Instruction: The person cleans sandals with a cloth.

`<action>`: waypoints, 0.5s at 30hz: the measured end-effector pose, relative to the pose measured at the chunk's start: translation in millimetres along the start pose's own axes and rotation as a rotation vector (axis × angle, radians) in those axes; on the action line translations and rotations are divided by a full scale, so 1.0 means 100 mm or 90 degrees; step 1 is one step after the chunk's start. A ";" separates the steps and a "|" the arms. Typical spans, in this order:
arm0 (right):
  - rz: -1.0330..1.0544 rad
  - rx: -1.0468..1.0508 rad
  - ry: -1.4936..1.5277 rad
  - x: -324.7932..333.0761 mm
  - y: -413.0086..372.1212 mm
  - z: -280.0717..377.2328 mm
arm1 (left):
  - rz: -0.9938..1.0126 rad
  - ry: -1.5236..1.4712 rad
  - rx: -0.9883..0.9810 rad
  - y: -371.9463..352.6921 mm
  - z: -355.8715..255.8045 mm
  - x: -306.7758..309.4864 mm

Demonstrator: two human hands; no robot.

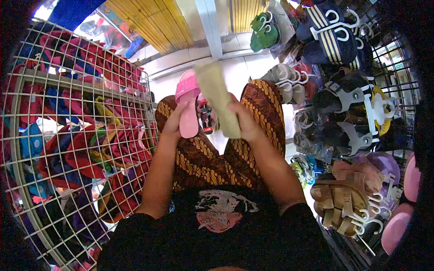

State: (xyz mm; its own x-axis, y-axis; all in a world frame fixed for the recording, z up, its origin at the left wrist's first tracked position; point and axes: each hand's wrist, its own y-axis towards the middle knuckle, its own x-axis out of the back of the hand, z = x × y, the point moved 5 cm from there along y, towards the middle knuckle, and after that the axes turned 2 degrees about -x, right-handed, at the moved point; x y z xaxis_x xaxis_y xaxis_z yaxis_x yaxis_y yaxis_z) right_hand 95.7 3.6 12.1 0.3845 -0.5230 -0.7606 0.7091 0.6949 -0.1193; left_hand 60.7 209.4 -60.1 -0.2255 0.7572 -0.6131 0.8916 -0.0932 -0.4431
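Observation:
My left hand (173,121) is closed around the side of a pink slide sandal (189,118), its broad strap at the far end and its footbed facing up. In my right hand (246,121) is a beige sandal (219,101), gripped along its right edge and smeared by motion. The two sandals are side by side above my lap, toes pointing away from me. Between and below them shows a black and red item (206,118), partly hidden; it looks like another piece of footwear.
A wire grid rack (81,122) full of colourful footwear stands close on my left. On my right hang navy striped slides (329,38), grey-strapped black sandals (350,101) and brown strappy sandals (339,198). Green footwear (264,34) hangs ahead, above the white tiled floor (235,72).

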 end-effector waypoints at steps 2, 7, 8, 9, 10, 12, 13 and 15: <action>-0.145 -0.085 0.136 0.36 0.04 -0.16 | 0.039 0.006 0.031 -0.03 0.03 -0.04; -0.228 -0.120 -0.092 0.31 0.06 -0.25 | 0.090 0.075 0.032 -0.19 0.02 -0.24; -0.219 -0.126 -0.095 0.19 0.04 -0.24 | 0.080 0.080 0.064 -0.19 0.06 -0.24; -0.174 -0.179 -0.053 0.07 0.00 -0.22 | 0.070 0.084 0.096 -0.21 0.08 -0.32; -0.163 -0.189 -0.028 0.07 0.01 -0.26 | 0.060 0.089 0.129 -0.24 0.12 -0.39; -0.141 -0.219 0.012 0.17 0.02 -0.41 | -0.042 0.119 0.158 -0.33 0.15 -0.62; -0.144 -0.188 0.010 0.26 0.07 -0.47 | -0.069 0.190 0.092 -0.38 0.11 -0.86; -0.143 -0.202 0.100 0.21 0.05 -0.46 | -0.127 0.362 -0.023 -0.40 0.16 -0.92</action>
State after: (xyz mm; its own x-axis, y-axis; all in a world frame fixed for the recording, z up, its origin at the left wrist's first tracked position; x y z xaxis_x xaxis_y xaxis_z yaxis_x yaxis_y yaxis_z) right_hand 80.6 18.9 -33.6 0.1280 -0.6144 -0.7785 0.5388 0.7021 -0.4656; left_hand 39.6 133.1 4.0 -0.1537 0.9856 -0.0700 0.8683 0.1009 -0.4856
